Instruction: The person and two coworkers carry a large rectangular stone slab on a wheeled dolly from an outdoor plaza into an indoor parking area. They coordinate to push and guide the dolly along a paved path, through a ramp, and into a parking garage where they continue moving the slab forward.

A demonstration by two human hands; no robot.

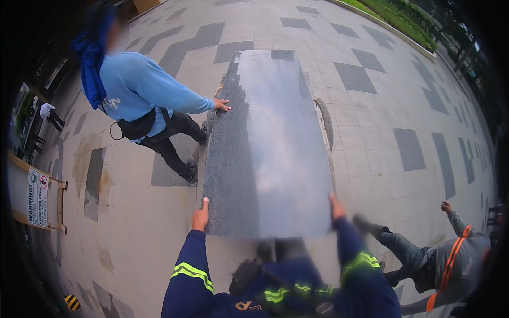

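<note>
A long, glossy grey stone slab stretches away in front of me, reflecting the sky. My left hand grips its left side near the close corner, thumb up along the edge and fingers hidden beneath. At the opposite near corner, my right hand holds the right side the same way. A co-worker in a light blue top stands at the left. That person's hand rests on the slab's far left edge. Part of a wheel shows beside the slab's right side; what carries the slab is hidden.
Light paving with dark tiles surrounds the slab. Close on my right, a person in grey with orange strips is in mid-stride. A wooden-framed barrier with a sign stands at the left. Grass borders the paving at far right.
</note>
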